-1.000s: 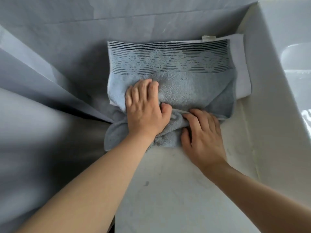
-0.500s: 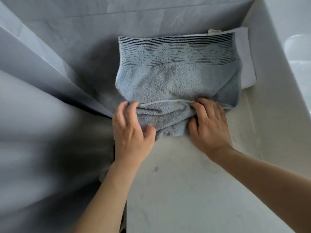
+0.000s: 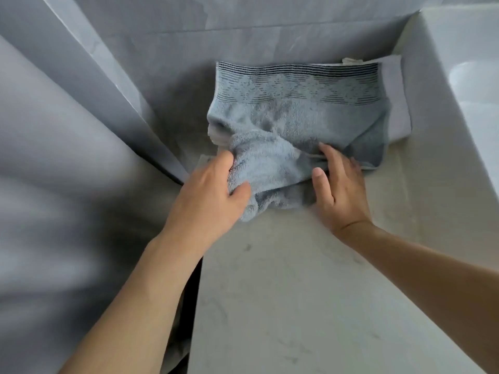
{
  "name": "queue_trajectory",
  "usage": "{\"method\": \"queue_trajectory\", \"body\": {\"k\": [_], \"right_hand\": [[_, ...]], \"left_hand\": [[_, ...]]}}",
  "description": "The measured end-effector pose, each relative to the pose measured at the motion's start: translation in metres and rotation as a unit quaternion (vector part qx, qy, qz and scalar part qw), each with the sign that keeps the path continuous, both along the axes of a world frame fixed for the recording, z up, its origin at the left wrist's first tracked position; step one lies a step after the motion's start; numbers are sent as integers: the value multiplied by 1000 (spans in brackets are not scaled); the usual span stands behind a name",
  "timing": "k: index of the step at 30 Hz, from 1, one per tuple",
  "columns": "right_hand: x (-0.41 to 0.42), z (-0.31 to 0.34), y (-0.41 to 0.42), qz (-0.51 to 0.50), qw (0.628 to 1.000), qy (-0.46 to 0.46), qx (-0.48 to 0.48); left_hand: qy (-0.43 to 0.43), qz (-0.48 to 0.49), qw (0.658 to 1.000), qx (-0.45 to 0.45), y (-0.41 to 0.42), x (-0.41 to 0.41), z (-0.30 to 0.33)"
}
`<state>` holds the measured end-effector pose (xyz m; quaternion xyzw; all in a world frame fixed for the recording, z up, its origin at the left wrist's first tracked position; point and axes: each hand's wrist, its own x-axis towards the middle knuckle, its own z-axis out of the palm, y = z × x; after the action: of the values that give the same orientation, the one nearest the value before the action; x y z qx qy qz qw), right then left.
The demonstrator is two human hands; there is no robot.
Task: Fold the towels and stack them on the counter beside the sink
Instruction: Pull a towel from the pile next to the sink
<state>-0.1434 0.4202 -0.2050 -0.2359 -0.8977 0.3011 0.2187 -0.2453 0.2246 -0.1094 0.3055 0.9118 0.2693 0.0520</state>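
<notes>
Beside the sink, the left hand grips the blue towel's bunched near edge for folding while the flat, uncurled right hand pins it atop the white towel.

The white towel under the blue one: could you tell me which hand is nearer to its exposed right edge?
Right. The right hand rests on the blue towel just below-left of the white towel strip; the left hand grips the blue towel's bunched left corner, farther away.

A home bathroom: grey marbled wall tiles, pale stone counter, white sink alongside.
</notes>
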Motion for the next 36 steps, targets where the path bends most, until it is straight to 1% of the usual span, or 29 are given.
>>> {"method": "queue_trajectory", "body": {"k": [2, 4, 6, 7, 8, 9, 10, 11, 12, 13, 14, 15, 16, 17, 18, 19, 21, 22, 25, 27, 28, 32, 33, 35, 36], "right_hand": [[8, -1, 3, -6, 993, 91, -72], [21, -3, 3, -39, 977, 165, -129], [41, -4, -1, -71, 967, 188, -157], [55, -3, -4, -77, 966, 182, -165], [70, -4, -5, -67, 970, 163, -168], [86, -4, -4, -42, 979, 125, -155], [103, -4, -1, -5, 991, 74, -116], [117, -3, 4, 37, 997, 23, -62], [128, -3, 9, 73, 997, -15, -14], [134, -2, 13, 98, 994, -39, 15], [136, -2, 15, 110, 992, -56, 30], [134, -3, 14, 115, 990, -73, 38], [132, -2, 12, 114, 988, -92, 46], [129, -3, 11, 111, 987, -105, 52], [127, -3, 10, 109, 986, -109, 55], [127, -4, 10, 107, 987, -109, 55], [129, -5, 11, 106, 986, -111, 60], [129, -4, 10, 114, 984, -116, 75], [123, -7, 9, 183, 960, -145, 153], [122, -9, 10, 217, 949, -153, 171], [123, -9, 10, 221, 950, -144, 165], [127, -5, 10, 190, 970, -72, 133], [127, -4, 10, 179, 974, -66, 121], [126, -2, 10, 161, 979, -64, 105], [126, -2, 10, 153, 981, -61, 103]], "left_hand": [[73, -45, 996, -11, -11, 20, 5], [177, -76, 981, -25, -22, 45, 2], [269, -88, 958, -39, -23, 76, -8], [294, -102, 949, -45, -21, 93, -15], [299, -133, 943, -60, -19, 111, -22], [277, -182, 938, -97, -16, 131, -27], [223, -233, 934, -152, -14, 148, -29], [164, -263, 930, -196, -13, 161, -28], [101, -267, 936, -205, -13, 168, -24], [53, -247, 952, -172, -12, 169, -15], [39, -215, 970, -105, -10, 166, -6], [57, -181, 981, -48, -7, 160, 1], [85, -148, 985, -11, -3, 153, 5], [106, -119, 987, -4, 2, 142, 6], [96, -95, 990, -30, 6, 132, 5], [67, -81, 991, -77, 9, 122, 1], [10, -84, 978, -189, 12, 105, -11], [-1, -98, 970, -223, 13, 101, -15], [-1, -104, 968, -228, 13, 104, -9], [3, -106, 964, -243, 11, 114, 2], [9, -120, 961, -249, 9, 120, 7], [-1, -223, 918, -328, -4, 137, 21], [8, -222, 902, -370, -7, 140, 23], [53, -195, 871, -448, -9, 144, 28], [64, -195, 868, -453, -8, 148, 29]]}}
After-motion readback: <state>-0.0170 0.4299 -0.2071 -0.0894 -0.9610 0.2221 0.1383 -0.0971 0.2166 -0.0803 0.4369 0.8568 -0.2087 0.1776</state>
